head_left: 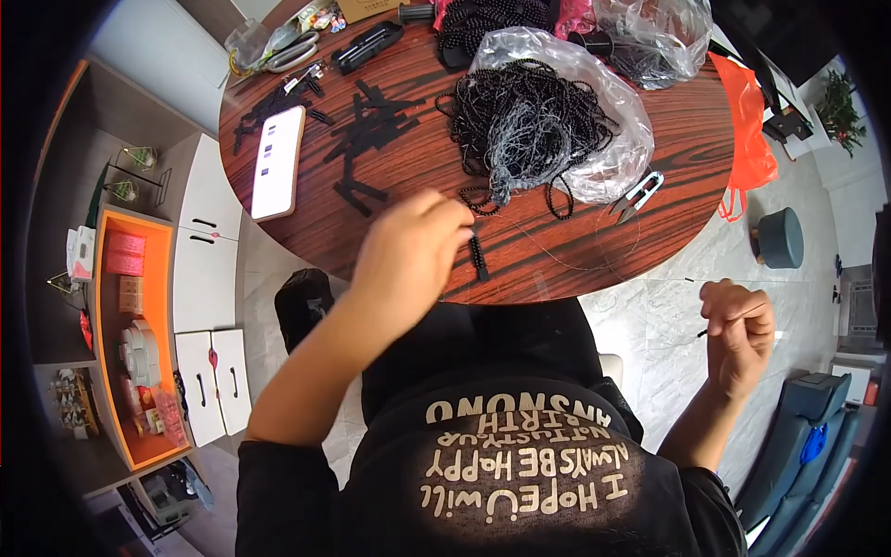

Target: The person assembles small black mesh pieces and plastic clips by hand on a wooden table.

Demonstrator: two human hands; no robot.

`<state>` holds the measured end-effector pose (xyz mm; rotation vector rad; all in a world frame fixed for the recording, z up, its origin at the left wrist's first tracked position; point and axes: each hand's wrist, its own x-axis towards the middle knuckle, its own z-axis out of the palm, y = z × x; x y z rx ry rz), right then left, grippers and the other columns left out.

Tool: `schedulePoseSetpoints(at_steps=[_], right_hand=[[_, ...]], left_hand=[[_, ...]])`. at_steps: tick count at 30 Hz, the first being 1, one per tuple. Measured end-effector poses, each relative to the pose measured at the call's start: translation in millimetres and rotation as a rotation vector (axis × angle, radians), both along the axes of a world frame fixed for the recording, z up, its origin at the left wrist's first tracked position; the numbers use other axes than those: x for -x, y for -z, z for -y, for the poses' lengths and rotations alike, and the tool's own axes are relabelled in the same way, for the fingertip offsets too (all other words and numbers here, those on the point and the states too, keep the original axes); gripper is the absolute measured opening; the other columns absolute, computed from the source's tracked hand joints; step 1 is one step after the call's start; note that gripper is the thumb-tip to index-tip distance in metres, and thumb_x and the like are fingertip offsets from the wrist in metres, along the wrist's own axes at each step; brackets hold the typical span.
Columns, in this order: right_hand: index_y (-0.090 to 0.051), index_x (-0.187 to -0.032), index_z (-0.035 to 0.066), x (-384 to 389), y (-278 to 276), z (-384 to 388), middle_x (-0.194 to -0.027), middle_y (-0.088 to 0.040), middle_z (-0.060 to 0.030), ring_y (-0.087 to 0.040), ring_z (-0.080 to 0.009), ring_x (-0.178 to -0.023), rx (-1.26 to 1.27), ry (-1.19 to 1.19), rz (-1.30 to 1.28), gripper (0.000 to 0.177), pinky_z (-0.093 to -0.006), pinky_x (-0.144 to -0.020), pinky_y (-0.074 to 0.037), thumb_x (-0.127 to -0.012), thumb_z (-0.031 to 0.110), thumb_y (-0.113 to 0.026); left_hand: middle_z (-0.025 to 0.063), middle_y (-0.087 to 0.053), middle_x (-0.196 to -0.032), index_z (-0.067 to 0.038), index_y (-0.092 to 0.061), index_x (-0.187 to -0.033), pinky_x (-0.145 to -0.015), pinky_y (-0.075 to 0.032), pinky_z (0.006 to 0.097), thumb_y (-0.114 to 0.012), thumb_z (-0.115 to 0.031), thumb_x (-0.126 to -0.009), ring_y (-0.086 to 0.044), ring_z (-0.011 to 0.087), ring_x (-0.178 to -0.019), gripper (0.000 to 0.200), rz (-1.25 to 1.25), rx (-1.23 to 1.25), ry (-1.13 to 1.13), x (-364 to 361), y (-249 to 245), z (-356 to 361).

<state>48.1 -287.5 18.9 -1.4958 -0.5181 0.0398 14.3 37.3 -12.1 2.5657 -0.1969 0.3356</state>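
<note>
My left hand (415,252) is over the front of the wooden table (575,260), its fingers closed by a short strand of black beads (478,255); what they grip is too small to make out. Off the table's right front edge, my right hand (739,334) is raised with its fingers pinched together. Thin clear thread and a small dark piece (703,334) show beside it. A pile of black bead strands with tangled thread (529,125) lies on a clear plastic bag (631,139). Small snips (640,195) lie to its right.
Black strips (376,125) and a white phone (278,162) lie on the table's left. Scissors (292,53), a black tray (367,46) and another plastic bag (659,37) are farther back. A red bag (747,130) hangs at the right edge, near a round stool (780,239).
</note>
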Motion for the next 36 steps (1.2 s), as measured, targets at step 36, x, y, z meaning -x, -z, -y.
schedulePoseSetpoints(at_steps=[36], right_hand=[[-0.064,-0.085,0.0,16,9,-113,-0.065,-0.06,-0.0038,-0.05,-0.0126,-0.05,0.295,0.023,0.233,0.012,-0.0228,-0.057,-0.039,-0.074,-0.002,-0.062]], left_hand=[[0.0124,-0.061,-0.085,0.004,-0.057,-0.097,-0.063,-0.051,0.022,-0.058,0.003,-0.081,-0.06,0.0152,-0.071,0.016,-0.515,1.648,-0.023,20,-12,34]])
